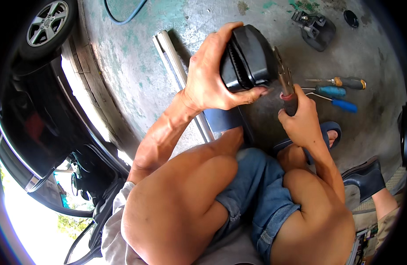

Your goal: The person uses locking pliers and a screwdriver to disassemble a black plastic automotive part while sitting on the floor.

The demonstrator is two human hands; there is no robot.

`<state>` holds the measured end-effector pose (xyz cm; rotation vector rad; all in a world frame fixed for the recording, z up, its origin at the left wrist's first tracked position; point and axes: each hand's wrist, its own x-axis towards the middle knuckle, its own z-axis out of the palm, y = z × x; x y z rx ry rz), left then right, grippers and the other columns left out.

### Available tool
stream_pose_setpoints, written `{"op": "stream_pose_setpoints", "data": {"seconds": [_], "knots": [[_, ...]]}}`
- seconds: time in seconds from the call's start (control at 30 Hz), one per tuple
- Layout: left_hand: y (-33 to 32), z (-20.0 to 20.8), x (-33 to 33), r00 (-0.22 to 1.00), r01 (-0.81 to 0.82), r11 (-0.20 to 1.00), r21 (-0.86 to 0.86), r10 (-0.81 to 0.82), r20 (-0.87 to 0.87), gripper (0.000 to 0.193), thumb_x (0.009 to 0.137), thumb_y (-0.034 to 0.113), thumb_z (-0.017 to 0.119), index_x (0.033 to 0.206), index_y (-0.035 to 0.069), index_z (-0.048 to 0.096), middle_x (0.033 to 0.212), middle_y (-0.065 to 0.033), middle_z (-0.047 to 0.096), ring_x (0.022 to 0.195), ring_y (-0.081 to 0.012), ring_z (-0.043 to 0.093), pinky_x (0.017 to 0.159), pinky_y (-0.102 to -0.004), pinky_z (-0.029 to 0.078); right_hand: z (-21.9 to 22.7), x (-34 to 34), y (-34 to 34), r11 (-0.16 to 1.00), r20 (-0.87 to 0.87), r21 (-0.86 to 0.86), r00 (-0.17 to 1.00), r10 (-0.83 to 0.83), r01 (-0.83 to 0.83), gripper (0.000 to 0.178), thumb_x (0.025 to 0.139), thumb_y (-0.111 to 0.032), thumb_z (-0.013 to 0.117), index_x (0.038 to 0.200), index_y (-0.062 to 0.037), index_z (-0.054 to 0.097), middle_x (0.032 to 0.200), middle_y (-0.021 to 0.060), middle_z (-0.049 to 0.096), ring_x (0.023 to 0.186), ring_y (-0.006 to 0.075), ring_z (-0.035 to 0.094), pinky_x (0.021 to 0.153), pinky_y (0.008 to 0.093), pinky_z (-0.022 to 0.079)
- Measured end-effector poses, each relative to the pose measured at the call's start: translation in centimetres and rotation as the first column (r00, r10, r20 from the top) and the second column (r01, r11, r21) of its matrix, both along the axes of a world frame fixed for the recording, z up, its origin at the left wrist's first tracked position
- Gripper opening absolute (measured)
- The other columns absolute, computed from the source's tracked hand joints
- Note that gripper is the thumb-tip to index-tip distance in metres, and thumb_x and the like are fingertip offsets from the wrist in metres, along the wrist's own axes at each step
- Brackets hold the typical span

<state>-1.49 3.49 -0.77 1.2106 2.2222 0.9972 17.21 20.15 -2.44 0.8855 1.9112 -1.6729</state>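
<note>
My left hand [209,73] is closed around a glossy black plastic housing [250,57] with a dark slot along its side, raised above the floor. The thumb runs along its lower edge and the fingers reach over its far left side. In my right hand [303,121] is a pair of pliers [286,81] with dark grips and a red collar, pointing upward. Their jaws are parted slightly, close to the right side of the housing. From this angle I cannot tell whether they touch it. My bare knees and denim shorts lie below both hands.
Right of the pliers lie an orange-and-black screwdriver [349,82], a teal-handled tool [330,91] and a blue-handled bent tool [344,105]. Beyond are a black plastic part [317,32] and an oval cap [351,19]. A metal rail [171,59], a car [31,115] and another person's shoe [366,179] flank me.
</note>
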Motion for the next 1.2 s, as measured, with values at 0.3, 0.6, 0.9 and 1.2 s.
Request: {"op": "stream_pose_setpoints", "data": {"seconds": [0.3, 0.6, 0.9, 1.2], "knots": [[0.5, -0.6, 0.6, 0.782, -0.275, 0.958, -0.084, 0.273, 0.56, 0.1, 0.063, 0.036, 0.092, 0.141, -0.008, 0.046, 0.122, -0.0182, 0.065, 0.11, -0.0264, 0.066, 0.1, -0.0378, 0.051, 1.3, 0.2, 2.6, 0.966, -0.018, 0.161, 0.978, 0.207, -0.202, 0.039, 0.075, -0.001, 0.064, 0.113, 0.0005, 0.057, 0.089, 0.0266, 0.067, 0.089, 0.0482, 0.063, 0.079, 0.0492, 0.049], [0.9, -0.3, 1.8, 0.773, -0.289, 0.953, 0.09, 0.177, 0.61, 0.113, 0.057, 0.043, 0.094, 0.144, -0.008, 0.043, 0.127, -0.0182, 0.061, 0.117, -0.0267, 0.062, 0.105, -0.0385, 0.047, -1.4, 2.1, 4.0, 0.978, -0.201, 0.115, 0.96, 0.193, -0.173, 0.045, 0.074, 0.003, 0.067, 0.117, 0.0007, 0.054, 0.094, 0.0211, 0.067, 0.09, 0.0432, 0.063, 0.08, 0.044, 0.048], [0.7, -0.2, 0.3, 0.975, -0.096, 0.993, -0.072, 0.108, 0.194, 0.101, 0.063, 0.025, 0.095, 0.143, -0.006, 0.042, 0.116, -0.0177, 0.067, 0.108, -0.0245, 0.067, 0.099, -0.037, 0.052, 1.5, -0.5, 1.5, 0.997, 0.014, 0.046, 0.998, 0.06, -0.061, 0.033, 0.075, -0.005, 0.063, 0.108, -0.0017, 0.063, 0.083, 0.0289, 0.066, 0.087, 0.0491, 0.064, 0.079, 0.0496, 0.049], [-0.1, -1.8, 2.0, 0.656, -0.342, 0.939, 0.036, 0.211, 0.725, 0.112, 0.057, 0.038, 0.097, 0.144, -0.007, 0.041, 0.129, -0.0163, 0.059, 0.121, -0.0242, 0.058, 0.108, -0.0363, 0.042, -1.5, 1.6, 4.0, 0.96, -0.22, 0.205, 0.947, 0.233, -0.189, 0.039, 0.075, 0.0, 0.069, 0.111, 0.002, 0.052, 0.086, 0.0239, 0.065, 0.088, 0.0471, 0.062, 0.076, 0.0446, 0.048]]}}
